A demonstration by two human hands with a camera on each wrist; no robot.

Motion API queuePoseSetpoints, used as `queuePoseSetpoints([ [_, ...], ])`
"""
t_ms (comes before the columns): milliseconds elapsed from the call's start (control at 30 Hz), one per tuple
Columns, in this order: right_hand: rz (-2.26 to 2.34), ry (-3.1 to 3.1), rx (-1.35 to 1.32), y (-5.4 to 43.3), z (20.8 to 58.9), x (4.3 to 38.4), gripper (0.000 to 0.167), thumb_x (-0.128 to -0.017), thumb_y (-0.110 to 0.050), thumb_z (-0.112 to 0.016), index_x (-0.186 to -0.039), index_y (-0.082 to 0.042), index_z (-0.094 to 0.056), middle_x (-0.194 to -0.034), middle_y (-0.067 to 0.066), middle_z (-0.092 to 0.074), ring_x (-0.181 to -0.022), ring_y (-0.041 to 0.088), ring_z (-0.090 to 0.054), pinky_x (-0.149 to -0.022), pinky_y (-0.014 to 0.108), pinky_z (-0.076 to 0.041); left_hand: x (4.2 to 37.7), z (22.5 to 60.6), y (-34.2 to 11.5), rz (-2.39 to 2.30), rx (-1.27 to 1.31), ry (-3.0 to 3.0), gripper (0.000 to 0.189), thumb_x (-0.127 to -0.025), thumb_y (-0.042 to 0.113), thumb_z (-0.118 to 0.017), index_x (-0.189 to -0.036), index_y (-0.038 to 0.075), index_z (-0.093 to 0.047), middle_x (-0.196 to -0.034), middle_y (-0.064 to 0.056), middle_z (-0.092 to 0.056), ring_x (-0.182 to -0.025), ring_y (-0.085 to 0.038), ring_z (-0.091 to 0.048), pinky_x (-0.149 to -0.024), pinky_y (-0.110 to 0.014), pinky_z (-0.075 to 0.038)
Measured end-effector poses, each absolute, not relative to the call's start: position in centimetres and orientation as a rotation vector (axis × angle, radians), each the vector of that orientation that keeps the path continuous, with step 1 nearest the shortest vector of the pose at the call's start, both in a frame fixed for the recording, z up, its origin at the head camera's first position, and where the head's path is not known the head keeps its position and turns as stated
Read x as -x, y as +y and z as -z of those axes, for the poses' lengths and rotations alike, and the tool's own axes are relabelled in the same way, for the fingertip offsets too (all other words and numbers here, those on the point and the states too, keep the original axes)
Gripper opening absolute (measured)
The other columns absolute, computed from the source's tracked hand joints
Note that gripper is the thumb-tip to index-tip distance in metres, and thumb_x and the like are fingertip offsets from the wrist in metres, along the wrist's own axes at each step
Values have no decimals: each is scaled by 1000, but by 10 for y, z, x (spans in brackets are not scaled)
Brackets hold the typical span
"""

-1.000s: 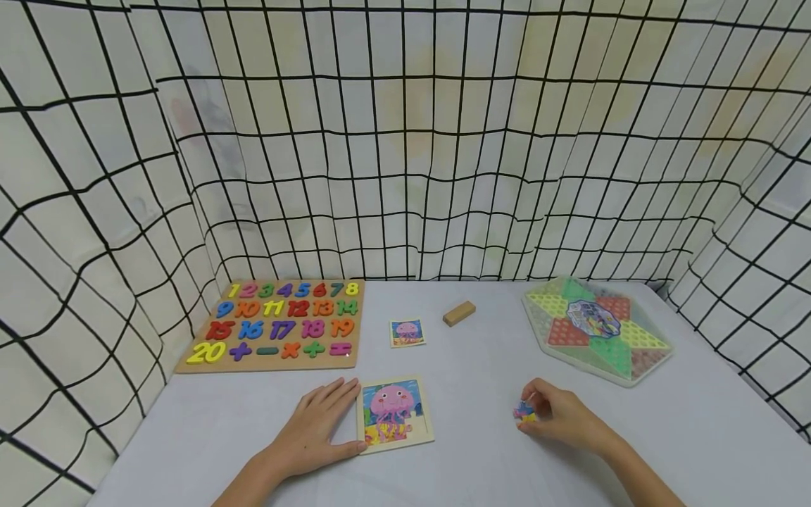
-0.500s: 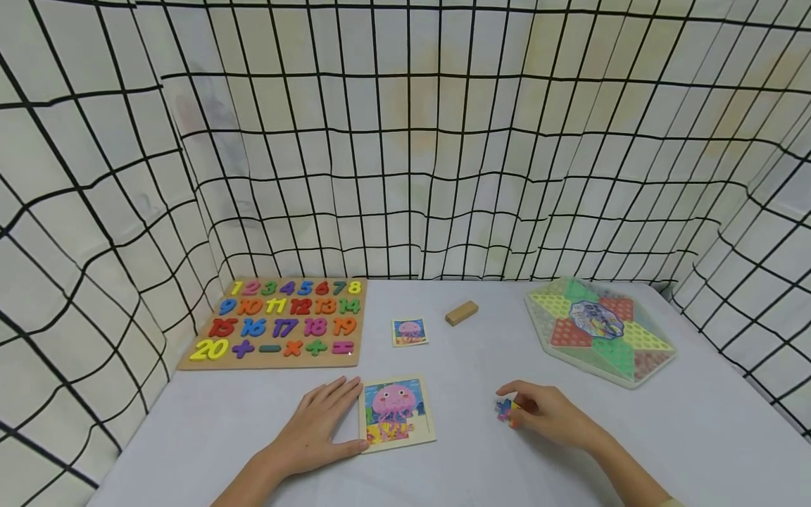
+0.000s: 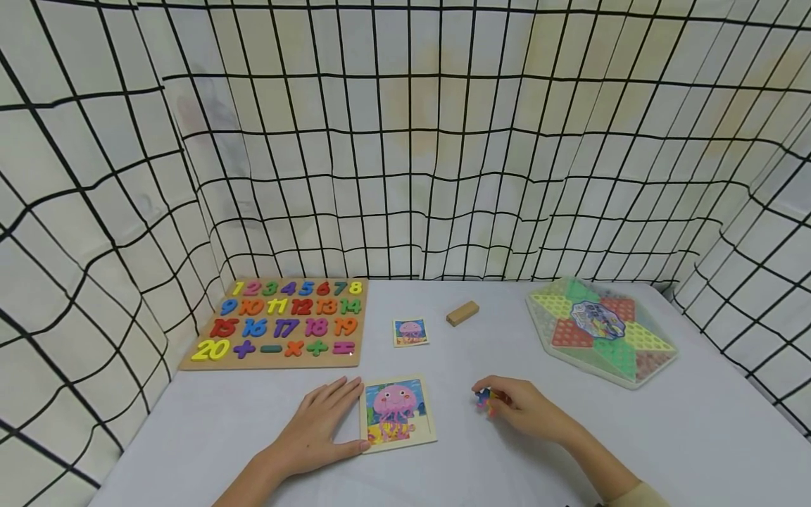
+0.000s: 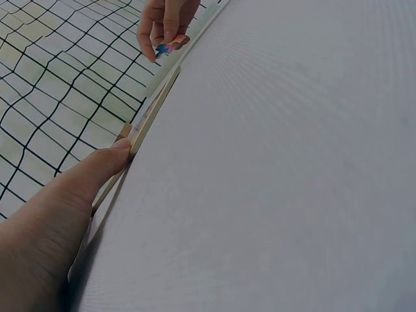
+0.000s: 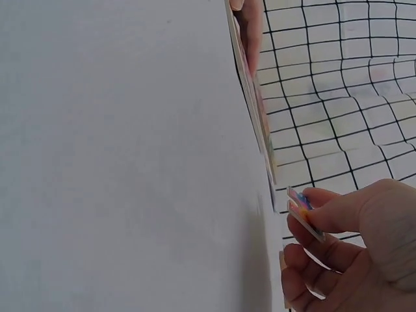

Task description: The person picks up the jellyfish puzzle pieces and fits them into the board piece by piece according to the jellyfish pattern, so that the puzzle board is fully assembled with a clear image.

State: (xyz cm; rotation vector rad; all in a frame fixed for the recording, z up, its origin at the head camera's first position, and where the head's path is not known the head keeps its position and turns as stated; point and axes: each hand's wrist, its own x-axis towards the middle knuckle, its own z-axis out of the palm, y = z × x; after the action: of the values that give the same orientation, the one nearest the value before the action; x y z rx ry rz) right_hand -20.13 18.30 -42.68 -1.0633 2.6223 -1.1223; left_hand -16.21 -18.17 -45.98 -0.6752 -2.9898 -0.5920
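Observation:
A square wooden jigsaw puzzle tray (image 3: 423,427) with a pink jellyfish picture lies near the middle front of the table, with bare wood at its lower right corner. My left hand (image 3: 319,426) lies flat beside it, its straight fingers at the left edge and the thumb at the lower left corner. Right of the tray, my right hand (image 3: 529,410) pinches a colourful puzzle piece (image 3: 484,399) between thumb and fingers. In the right wrist view that puzzle piece (image 5: 305,218) is tilted, with its thin edge showing and its face partly hidden by the thumb.
Behind the tray lie a small jellyfish picture card (image 3: 410,332) and a wooden block (image 3: 462,313). A wooden number board (image 3: 272,327) stands at the back left, a hexagonal checkers board (image 3: 602,331) at the back right. Black netting (image 3: 405,176) over white cloth surrounds the white table.
My right hand has moved left toward the tray with the puzzle piece, which has turned in the fingers. My left hand has stayed at the tray.

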Motion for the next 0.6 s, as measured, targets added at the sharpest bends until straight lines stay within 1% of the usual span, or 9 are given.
queuePoseSetpoints([
  [100, 1102, 2630, 1094, 175, 427, 203, 29, -89, 7, -47, -111, -6, -60, -70, -6, -50, -62, 2, -43, -55, 20, -40, 162, 460, -181, 595, 672, -2985, 93, -73, 75, -47, -142, 14, -36, -147, 0, -30, -136, -24, -19, -105, -50, -17],
  [167, 1085, 2640, 1110, 171, 427, 204, 30, -89, 8, -46, -111, -6, -61, -76, -6, -54, -65, 3, -44, -59, 21, -40, 162, 460, -181, 601, 672, -2979, 93, -73, 75, -48, -142, 14, -36, -147, -1, -30, -136, -24, -20, -105, -50, -17],
  [267, 1057, 2654, 1093, 164, 428, 204, 29, -90, 6, -47, -111, -7, -62, -88, -4, -60, -72, 5, -46, -64, 22, -41, 162, 460, -181, 606, 681, -2969, 92, -74, 74, -48, -141, 13, -37, -147, -1, -31, -135, -25, -21, -104, -50, -17],
  [333, 1055, 2656, 1061, 160, 428, 205, 28, -90, 4, -48, -111, -7, -63, -95, -4, -60, -73, 6, -47, -64, 23, -42, 162, 461, -181, 607, 693, -2960, 92, -74, 74, -48, -141, 12, -37, -147, -2, -31, -135, -25, -21, -104, -51, -18],
  [467, 1065, 2666, 993, 152, 429, 205, 25, -89, 1, -53, -111, -5, -63, -84, -6, -58, -66, 5, -45, -56, 21, -42, 162, 461, -181, 602, 707, -2951, 92, -75, 73, -48, -141, 11, -37, -146, -3, -32, -135, -25, -22, -104, -51, -18],
  [600, 1088, 2694, 942, 141, 430, 205, 23, -86, 0, -58, -108, -6, -64, -79, -8, -55, -63, 4, -45, -52, 21, -42, 162, 461, -183, 597, 708, -2956, 92, -75, 74, -47, -141, 11, -37, -147, -3, -31, -135, -25, -21, -104, -51, -18],
])
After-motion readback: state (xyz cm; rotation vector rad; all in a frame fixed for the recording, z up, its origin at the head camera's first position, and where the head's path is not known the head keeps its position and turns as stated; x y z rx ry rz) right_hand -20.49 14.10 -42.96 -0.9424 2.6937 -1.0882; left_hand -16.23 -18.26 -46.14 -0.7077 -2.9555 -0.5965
